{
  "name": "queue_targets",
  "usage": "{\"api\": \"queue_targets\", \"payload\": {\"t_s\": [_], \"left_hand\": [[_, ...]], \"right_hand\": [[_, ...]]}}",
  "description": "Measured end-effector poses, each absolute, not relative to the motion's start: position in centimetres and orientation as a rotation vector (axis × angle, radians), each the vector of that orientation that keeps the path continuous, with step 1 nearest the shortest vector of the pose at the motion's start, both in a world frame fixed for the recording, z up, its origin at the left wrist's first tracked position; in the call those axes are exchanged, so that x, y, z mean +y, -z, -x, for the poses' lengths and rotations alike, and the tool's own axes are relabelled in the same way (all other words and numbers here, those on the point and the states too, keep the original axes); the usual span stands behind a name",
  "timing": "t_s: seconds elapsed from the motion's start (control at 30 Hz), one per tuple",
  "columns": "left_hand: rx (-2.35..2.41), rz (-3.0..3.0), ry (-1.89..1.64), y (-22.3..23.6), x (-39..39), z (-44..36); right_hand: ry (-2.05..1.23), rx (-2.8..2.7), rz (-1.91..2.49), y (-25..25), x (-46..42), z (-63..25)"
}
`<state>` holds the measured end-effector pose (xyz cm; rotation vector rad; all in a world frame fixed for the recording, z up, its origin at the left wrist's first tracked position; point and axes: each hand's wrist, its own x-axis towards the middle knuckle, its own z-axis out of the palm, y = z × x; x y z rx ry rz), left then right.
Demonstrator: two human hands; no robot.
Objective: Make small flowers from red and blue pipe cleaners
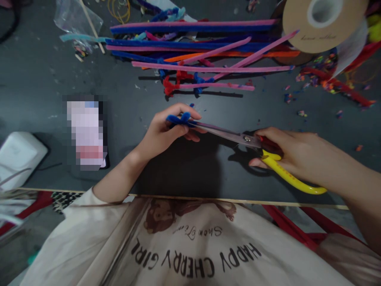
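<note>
Pinched between the thumb and fingers of my left hand (162,133) is a blue pipe cleaner piece (180,118), bent into small loops. My right hand (297,157) grips scissors (247,139) by their yellow and dark red handles. The blades point left and reach the blue piece at my left fingertips; whether they touch it I cannot tell. Beyond my hands lies a pink pipe cleaner (220,85) with red and blue twisted bits (171,85) at its left end.
Several pink, blue and orange pipe cleaners (208,68) lie across the back. A ribbon spool (293,24) stands back right, with fuzzy scraps (302,113) scattered near it. A blurred phone (89,133) and a white box-shaped object (20,157) are at left. The table's front edge (244,200) runs before my shirt.
</note>
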<state>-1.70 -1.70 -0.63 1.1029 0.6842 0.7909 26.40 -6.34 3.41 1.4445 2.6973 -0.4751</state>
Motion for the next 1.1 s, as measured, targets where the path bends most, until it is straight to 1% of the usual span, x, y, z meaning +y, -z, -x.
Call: {"api": "queue_targets", "payload": {"t_s": [0.27, 0.63, 0.9, 1.1], "left_hand": [[0.820, -1.093, -0.863, 0.9, -1.6, 1.2], [0.926, -1.238, -1.026, 1.5, -1.5, 1.1], [0.831, -1.131, -0.937, 1.1, -2.0, 0.8], [0.822, -1.059, -0.975, 1.3, -2.0, 0.9]], "right_hand": [[0.619, 2.577, -1.639, -4.1, -6.0, -26.4], [0.492, 2.577, -1.590, -3.7, -6.4, -26.1], [0.456, 2.571, -1.592, -3.6, -6.6, -26.1], [0.622, 2.405, -1.614, -4.4, -6.5, -26.5]]}}
